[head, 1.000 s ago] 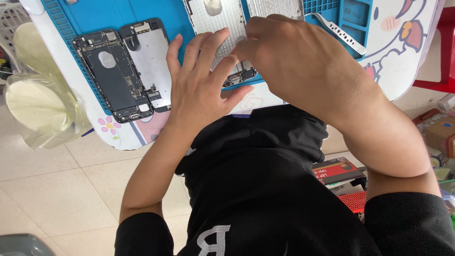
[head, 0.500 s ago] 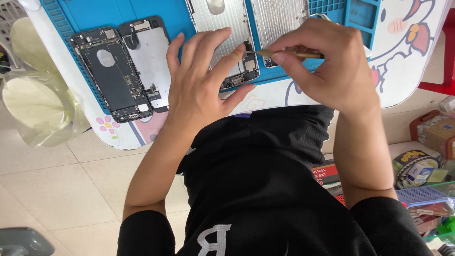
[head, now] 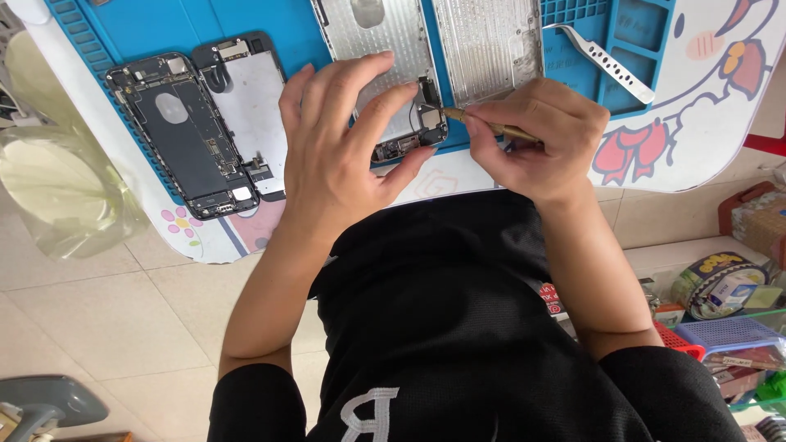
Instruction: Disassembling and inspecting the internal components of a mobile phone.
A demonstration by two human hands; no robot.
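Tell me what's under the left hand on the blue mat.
Under the left hand lies an opened silver phone shell on the blue mat. Small parts show at its lower end by the screwdriver tip. The shell's middle is covered by the palm and fingers.

Our left hand [head: 344, 151]: palm down, fingers spread and extended forward, thumb angled out to the right, forearm bare and running back toward our left elbow. Our right hand [head: 532, 143]: fingers curled tight into a pinch at the fingertips [head: 475, 123], knuckles up, wrist bent, forearm bare.
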